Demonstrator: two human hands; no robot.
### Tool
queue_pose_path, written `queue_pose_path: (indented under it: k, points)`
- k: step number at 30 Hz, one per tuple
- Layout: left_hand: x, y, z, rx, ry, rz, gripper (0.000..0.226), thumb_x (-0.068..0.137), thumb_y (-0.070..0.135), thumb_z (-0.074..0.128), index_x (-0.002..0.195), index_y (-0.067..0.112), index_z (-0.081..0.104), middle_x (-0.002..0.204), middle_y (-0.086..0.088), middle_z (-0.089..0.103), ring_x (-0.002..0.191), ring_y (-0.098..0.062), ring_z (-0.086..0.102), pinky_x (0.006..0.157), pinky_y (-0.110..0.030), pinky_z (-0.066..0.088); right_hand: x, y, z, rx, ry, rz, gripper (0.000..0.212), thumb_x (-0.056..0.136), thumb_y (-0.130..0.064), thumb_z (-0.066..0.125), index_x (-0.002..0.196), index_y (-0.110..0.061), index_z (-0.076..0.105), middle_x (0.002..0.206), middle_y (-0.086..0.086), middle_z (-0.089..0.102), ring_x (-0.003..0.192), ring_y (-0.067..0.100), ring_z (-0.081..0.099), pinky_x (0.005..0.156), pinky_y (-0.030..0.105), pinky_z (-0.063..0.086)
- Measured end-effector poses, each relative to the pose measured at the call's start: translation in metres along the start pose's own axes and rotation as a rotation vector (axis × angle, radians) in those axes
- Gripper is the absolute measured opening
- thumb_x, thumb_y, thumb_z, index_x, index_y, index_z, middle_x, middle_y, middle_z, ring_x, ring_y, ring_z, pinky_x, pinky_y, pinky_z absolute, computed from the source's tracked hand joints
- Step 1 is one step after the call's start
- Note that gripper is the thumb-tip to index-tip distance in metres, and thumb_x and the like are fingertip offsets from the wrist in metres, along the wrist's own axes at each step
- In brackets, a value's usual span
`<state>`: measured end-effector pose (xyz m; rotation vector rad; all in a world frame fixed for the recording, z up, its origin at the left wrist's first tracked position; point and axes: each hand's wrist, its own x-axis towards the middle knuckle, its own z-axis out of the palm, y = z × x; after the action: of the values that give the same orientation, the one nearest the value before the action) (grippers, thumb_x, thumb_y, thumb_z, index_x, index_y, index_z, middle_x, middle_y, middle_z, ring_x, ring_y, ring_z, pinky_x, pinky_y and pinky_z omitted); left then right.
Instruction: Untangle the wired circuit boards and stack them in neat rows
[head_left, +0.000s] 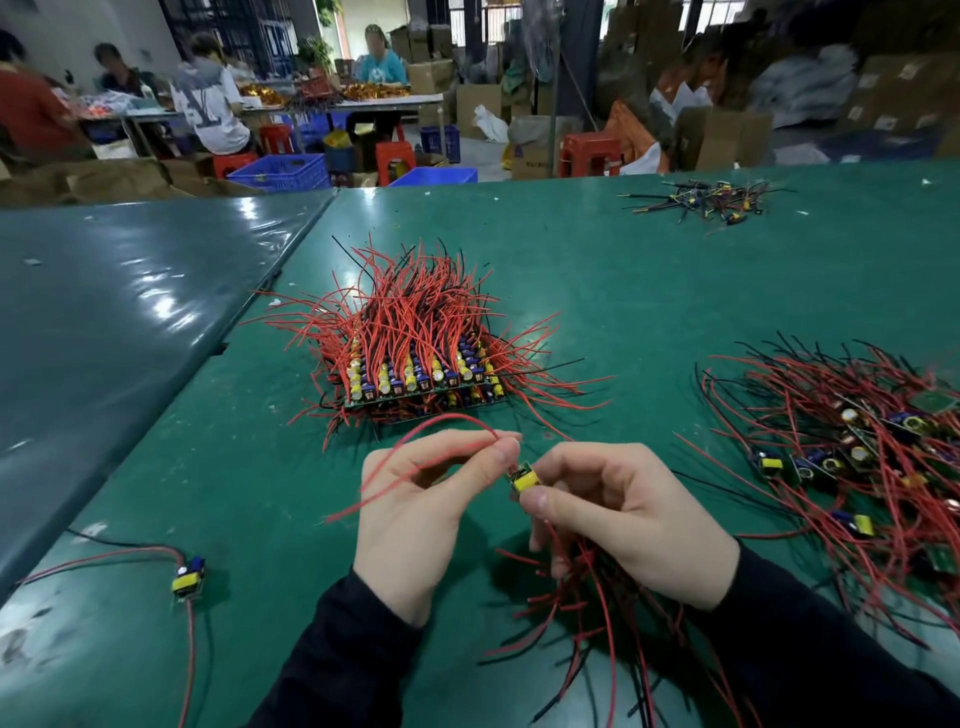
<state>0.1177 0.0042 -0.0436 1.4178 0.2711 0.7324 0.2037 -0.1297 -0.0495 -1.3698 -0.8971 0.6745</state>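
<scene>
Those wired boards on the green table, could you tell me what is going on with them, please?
A person is sorting them. The right hand grips a bunch of boards, their wires hanging below, while the left hand pinches one red wire to pull it free. A neat stack sits ahead, a tangled pile waits on the right, and one single board lies on the left.

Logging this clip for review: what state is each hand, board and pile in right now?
Left hand: pinches a red wire.
Right hand: grips a small circuit board with a yellow component; wires hang below.
Stacked green circuit boards: in neat rows, wires fanned up and outward.
Loose red-and-black wired boards at right: tangled heap.
Single yellow-and-blue wired board at left: lying apart.
Green table mat: scuffed.
</scene>
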Motion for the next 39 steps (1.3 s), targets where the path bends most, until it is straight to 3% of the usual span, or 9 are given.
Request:
queue_pose_path:
  k: [6, 10, 14, 17, 20, 25, 30, 34, 39]
  points:
    - [0.0, 0.001, -0.004, -0.137, -0.067, -0.201, 0.017, 0.055, 0.027, 0.071, 0.057, 0.01, 0.073, 0.065, -0.001, 0.069, 0.063, -0.01, 0.062, 0.058, -0.02, 0.051, -0.004, 0.0, 0.001, -0.202, -0.024, -0.077, 0.007, 0.083, -0.02, 0.065, 0.079, -0.016, 0.061, 0.062, 0.01, 0.063, 0.051, 0.013, 0.057, 0.052, 0.024, 0.046]
    - [0.002, 0.002, -0.005, -0.136, -0.109, -0.286, 0.022, 0.065, 0.028, 0.067, 0.066, 0.008, 0.075, 0.07, -0.003, 0.068, 0.063, -0.01, 0.061, 0.054, -0.02, 0.05, -0.004, -0.001, 0.0, -0.286, 0.016, -0.119, 0.01, 0.083, -0.023, 0.065, 0.075, -0.02, 0.061, 0.06, 0.008, 0.061, 0.052, 0.01, 0.054, 0.054, 0.022, 0.044]
    - [0.004, 0.004, -0.007, -0.191, -0.051, -0.309, 0.02, 0.067, 0.021, 0.065, 0.073, 0.005, 0.076, 0.073, -0.005, 0.07, 0.054, -0.006, 0.055, 0.044, -0.014, 0.041, -0.004, -0.001, 0.0, -0.299, 0.038, -0.112, 0.012, 0.081, -0.024, 0.067, 0.071, -0.019, 0.063, 0.059, 0.003, 0.059, 0.053, 0.009, 0.054, 0.055, 0.025, 0.045]
    - [0.005, 0.007, -0.009, -0.233, -0.098, -0.347, 0.016, 0.068, 0.016, 0.063, 0.066, 0.006, 0.075, 0.063, -0.007, 0.067, 0.046, -0.005, 0.052, 0.042, -0.012, 0.04, -0.005, -0.003, -0.001, -0.398, -0.029, -0.122, 0.014, 0.081, -0.026, 0.067, 0.071, -0.019, 0.062, 0.061, -0.006, 0.056, 0.057, 0.002, 0.048, 0.059, 0.018, 0.039]
    - [0.005, 0.008, -0.01, -0.226, -0.135, -0.364, 0.017, 0.069, 0.015, 0.062, 0.063, 0.005, 0.074, 0.058, -0.007, 0.064, 0.042, -0.005, 0.05, 0.04, -0.011, 0.039, -0.005, -0.003, 0.0, -0.487, -0.055, -0.121, 0.018, 0.081, -0.032, 0.067, 0.071, -0.018, 0.062, 0.064, -0.009, 0.055, 0.061, -0.001, 0.047, 0.062, 0.018, 0.038]
    - [0.003, 0.005, -0.006, -0.244, -0.173, -0.394, 0.017, 0.07, 0.013, 0.062, 0.069, 0.002, 0.075, 0.059, -0.007, 0.064, 0.044, -0.006, 0.054, 0.043, -0.012, 0.044, -0.004, -0.001, -0.002, -0.631, 0.092, -0.153, 0.034, 0.075, -0.055, 0.061, 0.069, -0.022, 0.066, 0.071, -0.01, 0.065, 0.073, 0.007, 0.061, 0.074, 0.029, 0.048]
    - [0.002, 0.0, -0.004, -0.234, -0.137, -0.338, 0.019, 0.069, 0.01, 0.062, 0.077, -0.006, 0.07, 0.059, -0.01, 0.064, 0.044, -0.008, 0.055, 0.044, -0.013, 0.046, -0.002, 0.004, 0.005, -0.457, 0.05, -0.115, 0.007, 0.081, -0.03, 0.065, 0.076, -0.025, 0.068, 0.073, -0.012, 0.067, 0.075, 0.002, 0.061, 0.076, 0.025, 0.049]
    - [0.002, -0.001, -0.002, -0.265, -0.13, -0.342, 0.018, 0.07, 0.013, 0.062, 0.073, -0.001, 0.074, 0.067, -0.015, 0.068, 0.048, -0.011, 0.059, 0.047, -0.015, 0.049, 0.001, 0.008, 0.008, -0.361, 0.059, -0.061, 0.019, 0.083, -0.019, 0.051, 0.064, -0.021, 0.056, 0.062, -0.008, 0.05, 0.062, 0.007, 0.045, 0.062, 0.035, 0.04]
    - [0.003, 0.0, -0.004, -0.299, -0.176, -0.388, 0.023, 0.075, 0.017, 0.057, 0.074, 0.005, 0.076, 0.072, -0.012, 0.071, 0.05, -0.008, 0.061, 0.047, -0.014, 0.049, -0.001, 0.009, 0.007, -0.34, 0.053, -0.101, 0.031, 0.091, -0.031, 0.049, 0.071, -0.009, 0.055, 0.06, -0.001, 0.047, 0.06, 0.009, 0.042, 0.059, 0.034, 0.039]
